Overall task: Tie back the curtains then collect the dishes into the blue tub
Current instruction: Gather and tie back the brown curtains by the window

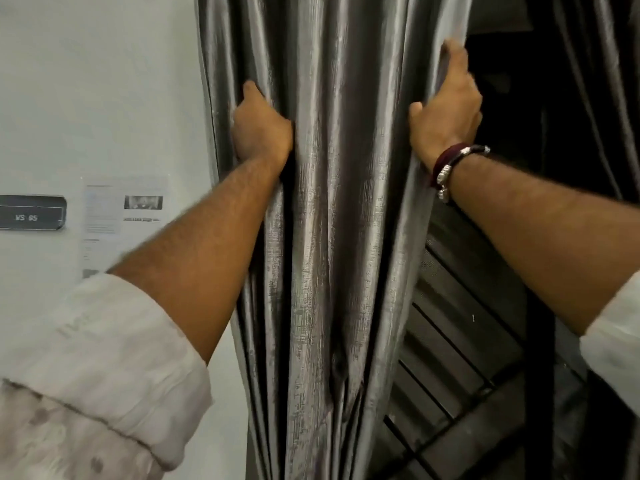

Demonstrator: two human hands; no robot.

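Two forearms reach forward, each with one rolled-up white sleeve: left sleeve (104, 368) bottom left, right sleeve (616, 337) at the right edge. One bracelet (453, 168), dark red with silver beads, sits on the right wrist. Left hand (261, 128) is buried in the left side of the gathered grey curtain (343, 202), fingers curled into the folds, gripping fabric. Right hand (446, 109) clutches the curtain's right edge, fingers wrapped behind the cloth, thumb out front. Curtain hangs in one bunched column between the two hands, center frame. A second curtain (602, 81) hangs at far right, dim. Behind, at right, one dark window grille (460, 341) with slanted bars. On the white wall (86, 81) at left: one dark label plate (33, 213) reading "WS 65", one printed paper sheet (117, 216) beside it.
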